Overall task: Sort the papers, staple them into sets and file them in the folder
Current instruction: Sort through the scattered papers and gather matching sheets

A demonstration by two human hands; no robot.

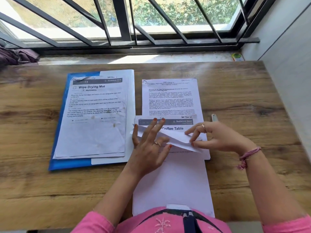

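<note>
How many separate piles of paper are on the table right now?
3: one pile on the blue folder at left, a dense-text pile farther back, and the "Coffee Table" pile under both hands. Sheets per pile can't be counted.

both hands, left hand [149,145] and right hand [217,138], fold a sheet [170,139] beside the folder [58,137].

Wood-grain bench [42,190] below barred window [117,22], greenery outside. Purple cloth [16,56] bunched on sill at far left. Small green-and-orange item [237,57] on sill at far right, near white wall [286,56].
</note>
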